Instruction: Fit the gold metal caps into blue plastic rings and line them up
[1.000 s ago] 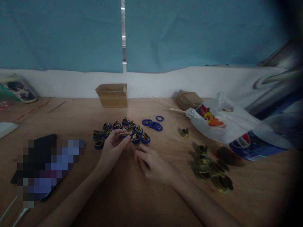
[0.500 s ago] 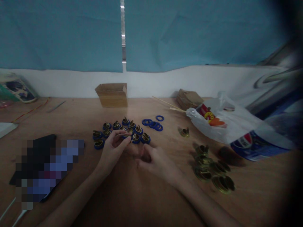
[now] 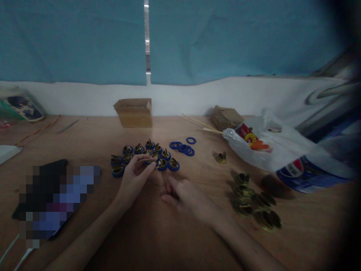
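My left hand (image 3: 137, 175) reaches over the near side of a cluster of round gold-coloured metal pieces with raised flaps (image 3: 174, 163), each seated in a blue ring. Its thumb and forefinger are pinched close together; what lies between them, if anything, is too small to make out. Just right of it, my right hand (image 3: 184, 195) is low over the table with fingers curled in, their inner side dark and hidden. Beyond the hands lie several loose blue rings (image 3: 191, 140). To the right sit several gold-coloured pieces without blue rings (image 3: 242, 207), with one apart (image 3: 221, 157).
An open cardboard box (image 3: 135, 117) and a brown paper packet (image 3: 225, 117) stand near the wall. On the right are a plastic bag (image 3: 270, 139) and a bottle with a blue label (image 3: 307, 175) lying on its side. A phone-like device (image 3: 70, 199) with cables lies left.
My right hand has shifted slightly down, and its thumb and fingers have drawn closer together. My left hand stays almost where it was. The view has moved very slightly.
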The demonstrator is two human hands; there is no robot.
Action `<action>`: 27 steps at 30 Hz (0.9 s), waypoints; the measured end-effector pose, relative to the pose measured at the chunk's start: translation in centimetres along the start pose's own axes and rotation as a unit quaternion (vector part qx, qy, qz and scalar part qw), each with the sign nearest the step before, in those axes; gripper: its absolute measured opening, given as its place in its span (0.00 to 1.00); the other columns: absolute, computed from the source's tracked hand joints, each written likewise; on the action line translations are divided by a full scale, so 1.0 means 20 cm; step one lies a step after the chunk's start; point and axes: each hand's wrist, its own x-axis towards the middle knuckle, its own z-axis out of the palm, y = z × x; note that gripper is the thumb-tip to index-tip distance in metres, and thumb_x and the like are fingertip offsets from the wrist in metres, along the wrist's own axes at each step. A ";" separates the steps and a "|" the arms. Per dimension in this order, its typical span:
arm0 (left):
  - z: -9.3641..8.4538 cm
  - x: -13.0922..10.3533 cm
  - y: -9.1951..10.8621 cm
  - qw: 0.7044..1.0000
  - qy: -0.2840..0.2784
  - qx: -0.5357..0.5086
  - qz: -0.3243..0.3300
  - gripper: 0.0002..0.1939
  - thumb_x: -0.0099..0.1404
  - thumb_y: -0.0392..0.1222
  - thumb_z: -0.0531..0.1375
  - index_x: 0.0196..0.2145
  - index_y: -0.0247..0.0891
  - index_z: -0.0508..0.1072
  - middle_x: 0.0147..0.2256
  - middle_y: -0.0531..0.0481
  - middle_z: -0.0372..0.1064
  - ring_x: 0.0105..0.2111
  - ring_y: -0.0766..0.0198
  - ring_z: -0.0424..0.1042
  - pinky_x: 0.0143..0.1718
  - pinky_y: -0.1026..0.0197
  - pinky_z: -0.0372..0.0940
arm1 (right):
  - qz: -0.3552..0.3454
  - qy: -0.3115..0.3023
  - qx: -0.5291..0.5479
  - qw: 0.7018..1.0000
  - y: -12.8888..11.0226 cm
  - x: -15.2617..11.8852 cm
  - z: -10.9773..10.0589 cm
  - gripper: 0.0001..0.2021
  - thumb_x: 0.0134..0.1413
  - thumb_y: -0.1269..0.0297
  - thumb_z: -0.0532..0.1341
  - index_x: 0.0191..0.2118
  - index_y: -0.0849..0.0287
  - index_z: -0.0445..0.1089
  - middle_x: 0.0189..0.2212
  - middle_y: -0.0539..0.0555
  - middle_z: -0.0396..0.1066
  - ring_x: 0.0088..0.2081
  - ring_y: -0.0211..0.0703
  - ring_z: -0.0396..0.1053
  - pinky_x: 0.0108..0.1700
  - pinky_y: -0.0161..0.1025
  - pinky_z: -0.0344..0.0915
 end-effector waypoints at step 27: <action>0.00 -0.01 0.00 1.000 -0.011 0.014 0.011 0.15 0.55 0.43 0.64 0.39 0.37 0.66 0.42 0.43 0.74 0.43 0.58 0.73 0.46 0.54 0.66 | -0.044 -0.023 0.110 0.993 0.03 0.02 -0.01 0.08 0.50 0.66 0.64 0.36 0.58 0.65 0.26 0.46 0.66 0.27 0.35 0.61 0.28 0.33 0.53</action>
